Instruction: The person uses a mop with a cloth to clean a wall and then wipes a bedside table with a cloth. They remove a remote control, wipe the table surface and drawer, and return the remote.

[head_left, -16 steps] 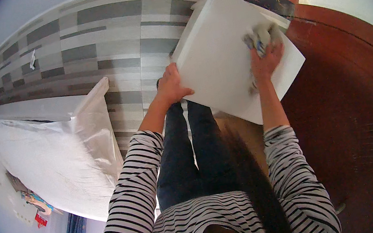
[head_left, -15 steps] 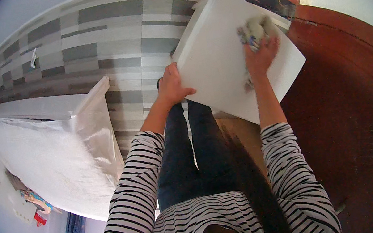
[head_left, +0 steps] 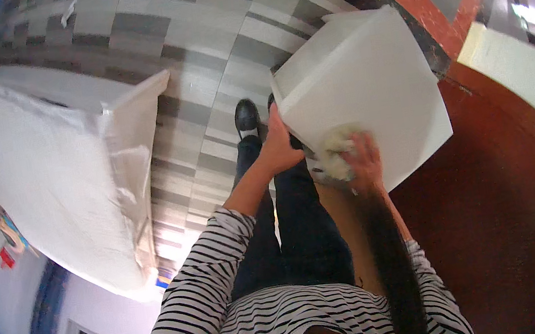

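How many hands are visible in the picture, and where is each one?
2. The left hand is at the left edge of the white boxy piece; the right hand, blurred, has a pale cloth at its lower part. No other hand shows.

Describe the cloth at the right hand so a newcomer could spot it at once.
Start from the white boxy piece in front of the person, beside the dark red surface. At its side nearest the body, the right hand holds the cloth. Its crumpled shape and cream tint set it apart from the smooth white piece beneath.
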Demonstrator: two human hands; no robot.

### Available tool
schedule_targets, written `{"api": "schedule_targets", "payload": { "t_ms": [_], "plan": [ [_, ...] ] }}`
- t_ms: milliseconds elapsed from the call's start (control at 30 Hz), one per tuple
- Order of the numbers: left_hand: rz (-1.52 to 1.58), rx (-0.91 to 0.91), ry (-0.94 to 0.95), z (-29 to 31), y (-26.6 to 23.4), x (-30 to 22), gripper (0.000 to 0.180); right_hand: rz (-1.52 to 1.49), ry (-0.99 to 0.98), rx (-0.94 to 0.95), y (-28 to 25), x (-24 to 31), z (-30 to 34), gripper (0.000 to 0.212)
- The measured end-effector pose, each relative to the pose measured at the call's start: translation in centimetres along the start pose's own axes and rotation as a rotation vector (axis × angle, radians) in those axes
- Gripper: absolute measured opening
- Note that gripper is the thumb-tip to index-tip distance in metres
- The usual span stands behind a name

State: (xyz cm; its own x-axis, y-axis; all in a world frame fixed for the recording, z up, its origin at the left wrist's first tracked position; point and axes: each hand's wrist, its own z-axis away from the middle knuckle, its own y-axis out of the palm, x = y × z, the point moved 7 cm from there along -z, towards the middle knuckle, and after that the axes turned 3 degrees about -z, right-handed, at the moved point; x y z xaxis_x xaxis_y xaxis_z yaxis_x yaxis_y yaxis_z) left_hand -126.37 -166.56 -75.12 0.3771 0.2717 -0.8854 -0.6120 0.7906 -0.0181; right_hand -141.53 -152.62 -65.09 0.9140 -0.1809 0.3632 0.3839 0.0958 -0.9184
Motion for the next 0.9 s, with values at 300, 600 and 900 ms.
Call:
{"api": "schedule_targets", "payload": {
  "t_ms": [300,600,900],
  "plan": [
    [-0.207,-0.16,-0.42,0.2,2.7,0.7,0.126,-0.176,0.489,-0.519,-4.6,-16.0,-9.7,0.068],
    [-0.177,-0.096,-0.265,0.6,1.6,0.7,0.12,0.477,0.08,0.152,1.3,-1.1,-22.0,0.054],
    [1.581,-0.302,-0.323,5.3,-7.0,1.8,0.062,-1.139,0.449,0.376,7.9,14.4,-16.7,0.069]
  ]
}}
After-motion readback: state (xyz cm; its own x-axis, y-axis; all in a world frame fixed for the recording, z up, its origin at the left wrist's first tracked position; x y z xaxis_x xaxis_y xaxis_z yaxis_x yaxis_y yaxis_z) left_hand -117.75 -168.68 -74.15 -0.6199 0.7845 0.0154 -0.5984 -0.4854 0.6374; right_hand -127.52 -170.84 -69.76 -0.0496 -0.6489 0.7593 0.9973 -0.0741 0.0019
